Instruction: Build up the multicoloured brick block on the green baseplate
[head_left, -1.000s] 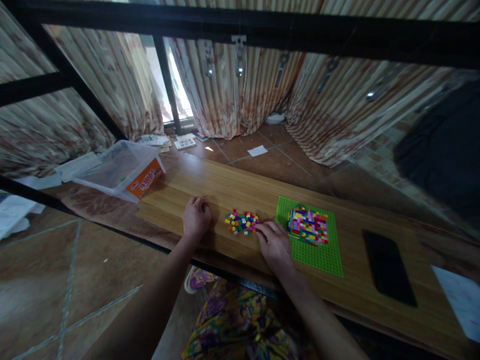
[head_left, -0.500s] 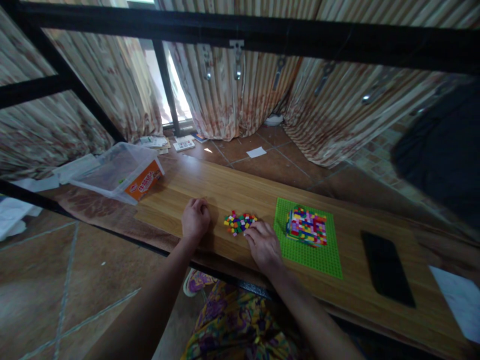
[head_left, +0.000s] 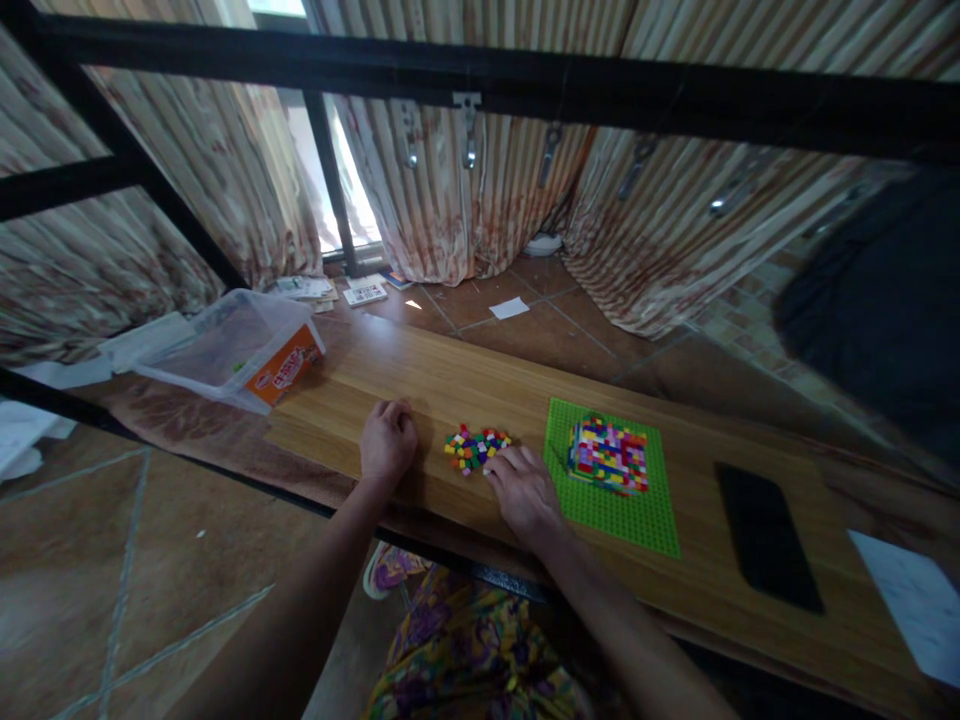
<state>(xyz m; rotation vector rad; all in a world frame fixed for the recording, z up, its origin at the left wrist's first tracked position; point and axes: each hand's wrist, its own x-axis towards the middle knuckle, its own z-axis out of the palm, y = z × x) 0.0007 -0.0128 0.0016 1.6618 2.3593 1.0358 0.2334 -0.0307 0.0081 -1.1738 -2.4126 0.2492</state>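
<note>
The little pile of bricks (head_left: 476, 447) sat on the bench (head_left: 465, 375) between the two hands, a bit nearer the front edge than the middle. It was a loose heap stretched left to right along the bench, so it didn't really point anywhere.

The right hand (head_left: 523, 490) lay palm down with its fingertips on the near right corner of the pile. It looked like sorting through the heap, but I couldn't tell if a brick was pinched. They're tiny and bunched up, so getting one out would take a careful fingertip pinch.

The left hand (head_left: 386, 447) rested just left of the pile, curled into a loose fist.

Right of all that was a green baseplate (head_left: 622, 515) with a colourful block build (head_left: 609, 455) on it, then a black phone (head_left: 765, 535). A clear plastic box (head_left: 232, 345) sat far left.
</note>
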